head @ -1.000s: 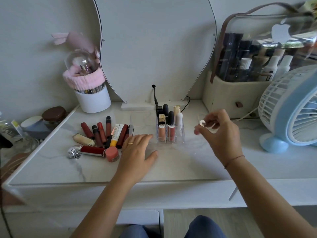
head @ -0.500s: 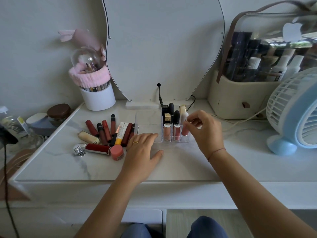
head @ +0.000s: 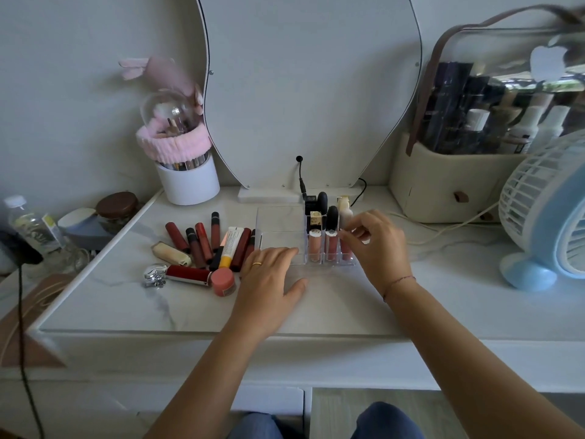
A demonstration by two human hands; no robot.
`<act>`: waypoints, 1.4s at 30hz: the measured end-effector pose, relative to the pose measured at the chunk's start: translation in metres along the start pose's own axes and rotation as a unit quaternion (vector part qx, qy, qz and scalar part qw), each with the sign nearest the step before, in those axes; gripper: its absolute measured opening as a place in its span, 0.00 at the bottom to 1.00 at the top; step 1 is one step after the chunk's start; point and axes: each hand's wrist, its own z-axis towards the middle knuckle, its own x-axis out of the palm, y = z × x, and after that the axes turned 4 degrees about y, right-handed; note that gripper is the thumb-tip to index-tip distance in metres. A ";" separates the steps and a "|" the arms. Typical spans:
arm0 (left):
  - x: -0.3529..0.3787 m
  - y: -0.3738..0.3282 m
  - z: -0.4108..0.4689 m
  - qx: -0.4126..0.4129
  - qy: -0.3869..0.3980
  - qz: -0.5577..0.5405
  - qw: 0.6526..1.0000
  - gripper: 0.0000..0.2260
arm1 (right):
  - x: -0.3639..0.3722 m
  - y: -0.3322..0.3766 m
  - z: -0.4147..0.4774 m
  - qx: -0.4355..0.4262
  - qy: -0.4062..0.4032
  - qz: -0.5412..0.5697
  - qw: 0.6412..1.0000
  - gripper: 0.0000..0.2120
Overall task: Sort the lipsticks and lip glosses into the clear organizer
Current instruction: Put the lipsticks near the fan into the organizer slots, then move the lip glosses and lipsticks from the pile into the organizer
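Currently the left hand is laid flat on the marble-look table, fingers straight and slightly spread. Its fingertips touch the near left edge of the clear organizer, which is judged to be steadied in this way. Just to the right, the right hand is held over the organizer's near right corner. Its thumb and forefinger are pinched on the top of a pink lip gloss, which stands upright in the near right compartment. The step in hand is judged to be the seating of this gloss; release is not yet made. For the next move, the pinch is to be opened and the hand lifted straight up, so that the neighbouring tubes are not tipped. An item is then to be fetched from the loose pile, which lies left of the organizer, just beside the left hand. That pile is made up of dark red glosses, a white tube with a yellow cap, a cream case, a red lipstick with a silver cap and a pink pot. In the organizer, two further pink glosses are stood in the near row, black lipsticks in the rows behind and a cream tube at the far right. The left compartments are seen unfilled.
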 end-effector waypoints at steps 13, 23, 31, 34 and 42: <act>-0.058 0.016 0.003 0.022 -0.078 -0.086 0.993 0.19 | 0.006 -0.010 -0.025 0.150 0.078 0.131 0.977 0.33; -0.127 0.167 0.058 -0.260 -0.028 -0.045 0.964 0.16 | 0.011 -0.019 -0.022 0.134 0.096 0.080 0.983 0.31; -0.083 0.158 0.109 -0.262 0.109 -0.048 0.958 0.23 | 0.014 -0.022 -0.022 0.133 0.091 0.088 0.983 0.30; -0.071 0.160 0.117 -0.274 0.125 -0.039 0.953 0.23 | 0.015 -0.023 -0.022 0.133 0.090 0.091 0.983 0.30; -0.060 0.160 0.130 -0.299 0.099 -0.045 0.948 0.12 | 0.016 -0.022 -0.022 0.126 0.085 0.078 0.985 0.29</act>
